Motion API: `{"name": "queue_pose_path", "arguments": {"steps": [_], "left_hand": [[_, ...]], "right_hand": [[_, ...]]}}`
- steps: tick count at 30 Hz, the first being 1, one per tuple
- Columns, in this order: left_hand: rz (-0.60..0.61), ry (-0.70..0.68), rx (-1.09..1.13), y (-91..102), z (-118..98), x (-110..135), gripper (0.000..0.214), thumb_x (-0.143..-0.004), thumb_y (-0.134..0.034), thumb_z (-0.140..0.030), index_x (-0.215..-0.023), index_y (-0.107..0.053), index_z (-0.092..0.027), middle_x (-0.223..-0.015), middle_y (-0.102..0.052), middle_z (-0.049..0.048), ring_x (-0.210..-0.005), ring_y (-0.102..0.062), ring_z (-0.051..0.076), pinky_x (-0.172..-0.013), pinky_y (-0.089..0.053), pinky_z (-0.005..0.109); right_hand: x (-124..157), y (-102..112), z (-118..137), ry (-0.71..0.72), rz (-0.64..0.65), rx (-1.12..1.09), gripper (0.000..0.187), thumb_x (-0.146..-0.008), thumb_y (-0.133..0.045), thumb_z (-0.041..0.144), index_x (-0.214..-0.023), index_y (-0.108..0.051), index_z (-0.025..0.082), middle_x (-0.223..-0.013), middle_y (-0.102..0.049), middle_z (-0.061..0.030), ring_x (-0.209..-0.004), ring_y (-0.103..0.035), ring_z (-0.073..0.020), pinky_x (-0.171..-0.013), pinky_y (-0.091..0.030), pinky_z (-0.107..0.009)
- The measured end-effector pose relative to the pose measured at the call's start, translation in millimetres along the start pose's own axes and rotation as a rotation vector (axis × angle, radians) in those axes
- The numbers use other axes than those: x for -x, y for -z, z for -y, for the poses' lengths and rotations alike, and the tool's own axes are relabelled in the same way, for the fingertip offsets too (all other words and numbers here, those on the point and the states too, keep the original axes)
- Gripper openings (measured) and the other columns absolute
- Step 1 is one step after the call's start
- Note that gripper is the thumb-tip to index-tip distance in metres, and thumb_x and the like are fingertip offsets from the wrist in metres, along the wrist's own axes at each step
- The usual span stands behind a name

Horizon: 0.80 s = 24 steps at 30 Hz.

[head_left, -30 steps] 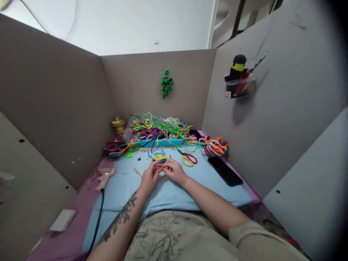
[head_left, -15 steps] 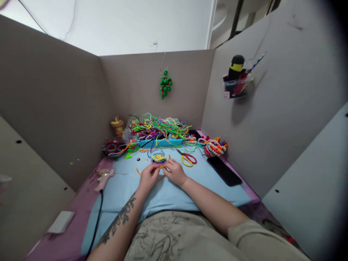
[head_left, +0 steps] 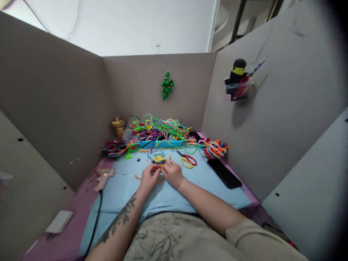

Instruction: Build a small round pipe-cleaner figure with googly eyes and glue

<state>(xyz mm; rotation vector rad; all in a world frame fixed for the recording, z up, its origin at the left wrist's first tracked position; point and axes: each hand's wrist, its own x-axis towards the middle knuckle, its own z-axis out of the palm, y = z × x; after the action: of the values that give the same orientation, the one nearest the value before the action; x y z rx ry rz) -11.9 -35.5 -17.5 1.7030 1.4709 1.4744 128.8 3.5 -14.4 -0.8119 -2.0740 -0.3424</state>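
Note:
My left hand [head_left: 150,175] and my right hand [head_left: 172,173] meet over the blue cloth, fingertips pinched close together. Between them they grip an orange pipe cleaner [head_left: 137,177], its loose end trailing out to the left. Just beyond the fingertips is a small figure [head_left: 158,158] of yellow and purple coiled strands with dark round eyes, partly hidden by my hands. Whether the orange strand is joined to the figure I cannot make out. Scissors [head_left: 187,161] with a red and a yellow handle lie to the right of the figure.
Behind stands a blue tray [head_left: 174,144] heaped with bright pipe cleaners. A pink glue gun [head_left: 104,179] with a black cord lies left, a black phone [head_left: 224,173] right. More coiled pieces [head_left: 215,148] sit at the back right. Grey panels [head_left: 152,76] enclose the table.
Both hands stay together at the orange strand, with small finger movements; my right hand has turned slightly inward. The whole view has shifted a little.

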Motion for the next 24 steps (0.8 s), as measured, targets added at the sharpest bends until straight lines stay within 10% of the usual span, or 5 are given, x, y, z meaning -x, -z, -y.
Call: {"name": "queue_pose_path", "arguments": {"steps": [13, 24], "left_hand": [[-0.191, -0.14, -0.252, 3.0, -0.2, 1.1, 0.014, -0.079, -0.054, -0.026, -0.083, -0.064, -0.017, -0.078, -0.064, 0.004, -0.071, -0.059, 0.015, -0.068, -0.048, 0.027], [-0.101, -0.238, -0.269, 7.1, -2.2, 6.7, 0.015, -0.083, -0.05, -0.028, -0.087, -0.062, -0.021, -0.086, -0.063, 0.005, -0.082, -0.058, 0.017, -0.075, -0.048, 0.03]], "right_hand": [[2.9, -2.1, 2.6, -0.06, 0.057, -0.383, 0.025, -0.081, -0.047, 0.011, -0.1, -0.063, 0.018, -0.084, -0.059, -0.0063, -0.082, -0.055, -0.0166, -0.074, -0.047, -0.029], [4.8, -2.2, -0.6, -0.122, 0.03, -0.604, 0.022, -0.077, -0.049, 0.008, -0.089, -0.065, 0.017, -0.079, -0.058, -0.005, -0.076, -0.056, -0.015, -0.069, -0.048, -0.029]]}}
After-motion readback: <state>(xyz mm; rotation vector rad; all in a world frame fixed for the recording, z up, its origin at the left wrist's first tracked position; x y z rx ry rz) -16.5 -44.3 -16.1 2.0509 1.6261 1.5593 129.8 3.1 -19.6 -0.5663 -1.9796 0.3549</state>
